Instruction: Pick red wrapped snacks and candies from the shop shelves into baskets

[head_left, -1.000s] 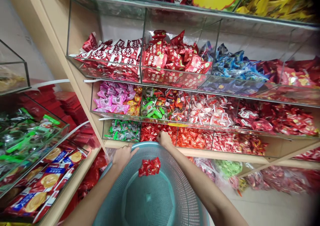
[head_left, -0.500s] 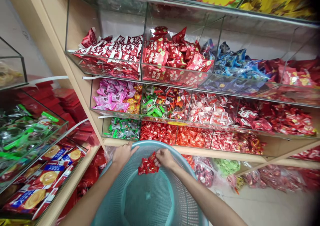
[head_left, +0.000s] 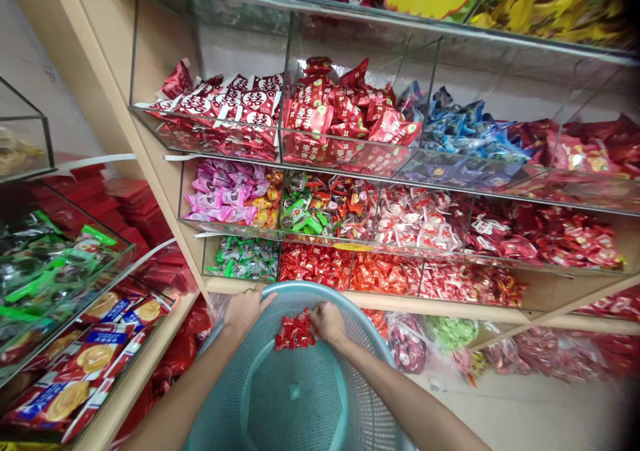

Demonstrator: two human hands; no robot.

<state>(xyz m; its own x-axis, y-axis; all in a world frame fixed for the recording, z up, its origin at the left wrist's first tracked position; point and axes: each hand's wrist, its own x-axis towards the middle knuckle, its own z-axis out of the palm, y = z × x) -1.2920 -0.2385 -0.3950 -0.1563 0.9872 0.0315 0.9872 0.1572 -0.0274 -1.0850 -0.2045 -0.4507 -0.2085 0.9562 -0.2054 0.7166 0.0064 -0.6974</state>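
A pale teal plastic basket [head_left: 280,404] with a perforated wall fills the lower middle of the view. My left hand [head_left: 244,310] grips its far rim, fingers curled over the edge. A small heap of red wrapped candies [head_left: 294,331] lies inside the basket near that rim. My right hand [head_left: 327,322] is closed at the right side of the heap, touching the red candies. Just beyond the basket, the lowest shelf bin holds more red wrapped candies [head_left: 313,264].
Clear glass bins on wooden shelves [head_left: 170,191] hold green candies [head_left: 245,259], pink packets [head_left: 223,194], red packets [head_left: 345,114] and blue packets [head_left: 465,128]. At left, another glass case [head_left: 75,318] holds biscuit packs. Bagged sweets lie on the floor at right.
My right hand came back from the red candy bin into the basket and now rests against the red candy heap. The left hand has stayed on the rim.
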